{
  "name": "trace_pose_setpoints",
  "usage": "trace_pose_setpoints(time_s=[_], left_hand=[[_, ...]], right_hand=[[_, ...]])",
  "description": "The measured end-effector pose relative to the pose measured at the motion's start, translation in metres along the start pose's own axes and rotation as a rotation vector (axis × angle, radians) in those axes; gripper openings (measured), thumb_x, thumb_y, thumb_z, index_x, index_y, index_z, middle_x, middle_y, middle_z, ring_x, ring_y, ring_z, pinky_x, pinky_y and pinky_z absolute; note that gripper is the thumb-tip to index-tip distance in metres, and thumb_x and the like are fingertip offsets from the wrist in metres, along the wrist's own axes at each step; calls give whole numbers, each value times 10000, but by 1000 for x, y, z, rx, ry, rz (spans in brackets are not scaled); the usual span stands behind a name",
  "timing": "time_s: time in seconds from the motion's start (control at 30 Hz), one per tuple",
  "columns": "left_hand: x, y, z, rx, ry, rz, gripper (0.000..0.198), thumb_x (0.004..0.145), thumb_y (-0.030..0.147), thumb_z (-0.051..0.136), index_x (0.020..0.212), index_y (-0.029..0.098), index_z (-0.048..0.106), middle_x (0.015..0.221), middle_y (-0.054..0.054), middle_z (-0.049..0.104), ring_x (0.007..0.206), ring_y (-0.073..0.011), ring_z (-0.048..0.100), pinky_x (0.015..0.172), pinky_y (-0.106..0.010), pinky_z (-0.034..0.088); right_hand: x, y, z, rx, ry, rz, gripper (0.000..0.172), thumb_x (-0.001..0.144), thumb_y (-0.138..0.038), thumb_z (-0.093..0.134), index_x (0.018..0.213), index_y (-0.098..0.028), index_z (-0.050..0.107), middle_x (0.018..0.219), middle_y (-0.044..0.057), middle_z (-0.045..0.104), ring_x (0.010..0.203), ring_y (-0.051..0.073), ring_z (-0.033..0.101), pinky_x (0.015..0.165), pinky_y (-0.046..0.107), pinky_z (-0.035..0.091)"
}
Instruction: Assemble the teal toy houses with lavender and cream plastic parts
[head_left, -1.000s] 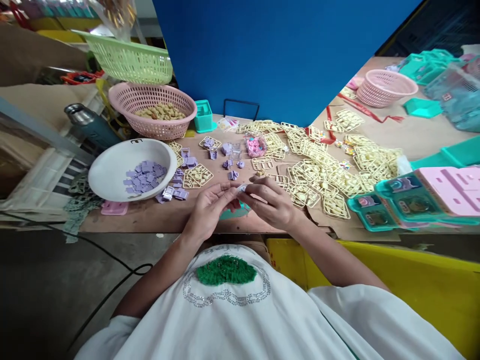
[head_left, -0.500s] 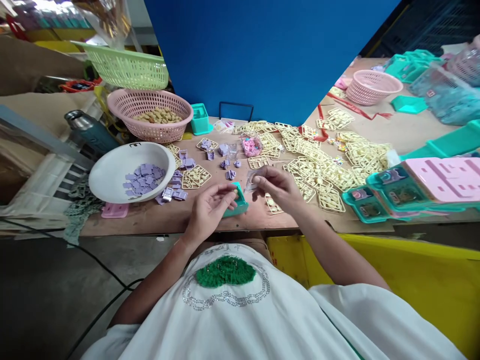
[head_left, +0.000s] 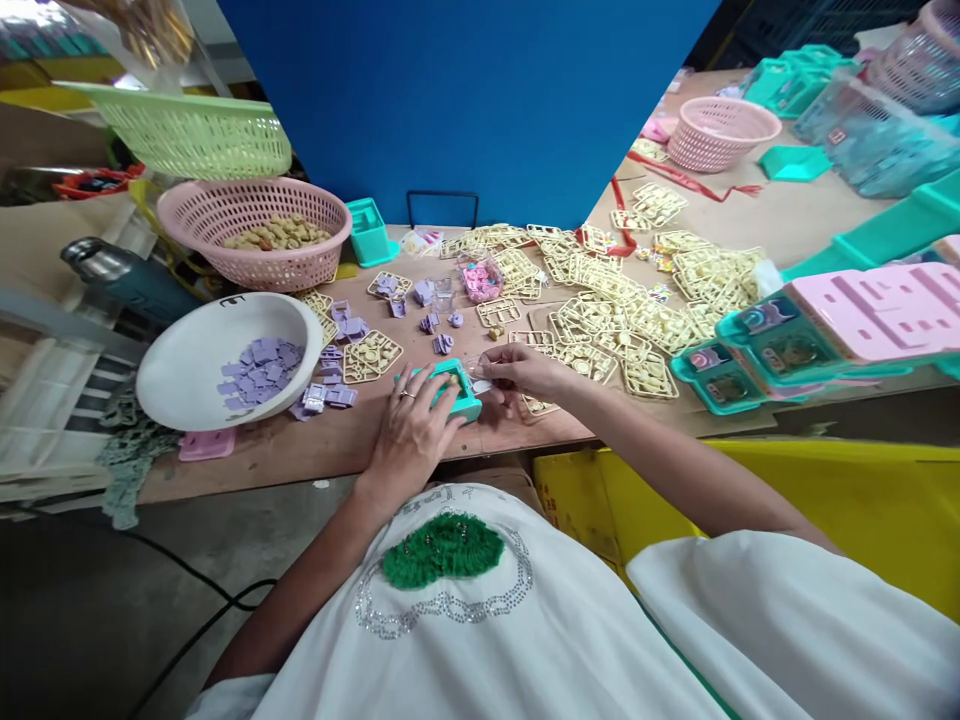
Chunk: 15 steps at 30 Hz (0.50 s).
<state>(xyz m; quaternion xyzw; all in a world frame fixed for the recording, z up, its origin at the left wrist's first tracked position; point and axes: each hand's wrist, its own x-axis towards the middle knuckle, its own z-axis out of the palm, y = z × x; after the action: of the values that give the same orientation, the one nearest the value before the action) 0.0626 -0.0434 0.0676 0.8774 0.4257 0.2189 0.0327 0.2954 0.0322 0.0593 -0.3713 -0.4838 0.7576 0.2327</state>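
Note:
A small teal plastic box (head_left: pixel 469 408) lies on the table in front of me, with small yellowish pieces inside. My left hand (head_left: pixel 414 418) rests over its left side, fingers curled round the edge and gripping it. At the box's right end, my right hand (head_left: pixel 523 372) pinches a clear plastic piece (head_left: pixel 478 376) between thumb and fingers. Whether that piece touches the box I cannot tell. Beyond the box sit several small purple parts (head_left: pixel 443 344) and a small yellowish part (head_left: pixel 496 333).
On the left stand a white bowl (head_left: pixel 169 375) of purple parts, a pink basket (head_left: pixel 225 262) and a flask (head_left: pixel 139 280). Cream part frames (head_left: pixel 592 325) spread to the right, beside teal and pink toy cases (head_left: pixel 847 315). A blue panel (head_left: pixel 472 100) rises behind.
My left hand has turned palm down and closed over the teal box. My right hand has brought the clear piece lower and left, to the box's end. The whole view has shifted slightly.

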Motion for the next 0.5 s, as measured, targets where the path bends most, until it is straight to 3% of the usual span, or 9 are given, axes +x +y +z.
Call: trace_pose_setpoints(time_s=[0.2, 0.37, 0.5], left_hand=[[5, 1, -3, 9, -44, -18, 427, 1019, 227, 606, 1444, 192, 605, 1383, -152, 713, 1375, -337, 619, 1300, -615, 342], [11, 2, -2, 43, -124, 2, 504, 1031, 236, 583, 1533, 223, 557, 1580, -151, 597, 1422, -350, 583, 1284, -599, 346], [13, -1, -1, 2, -155, 19, 533, 1032, 239, 585, 1564, 247, 539, 1611, -96, 587, 1459, -361, 551, 1241, -564, 391]], right_hand=[[-1, 4, 3, 49, 16, 28, 495, 771, -553, 898, 780, -166, 589, 501, -17, 642, 331, 67, 459, 308, 163, 365], [0, 9, 6, 58, 73, 29, 478, 761, -537, 887, 769, -178, 573, 481, -14, 644, 313, 85, 482, 304, 173, 362], [-1, 9, 8, 36, 94, 40, 480, 770, -550, 871, 748, -189, 556, 462, -18, 626, 316, 102, 518, 307, 175, 360]])
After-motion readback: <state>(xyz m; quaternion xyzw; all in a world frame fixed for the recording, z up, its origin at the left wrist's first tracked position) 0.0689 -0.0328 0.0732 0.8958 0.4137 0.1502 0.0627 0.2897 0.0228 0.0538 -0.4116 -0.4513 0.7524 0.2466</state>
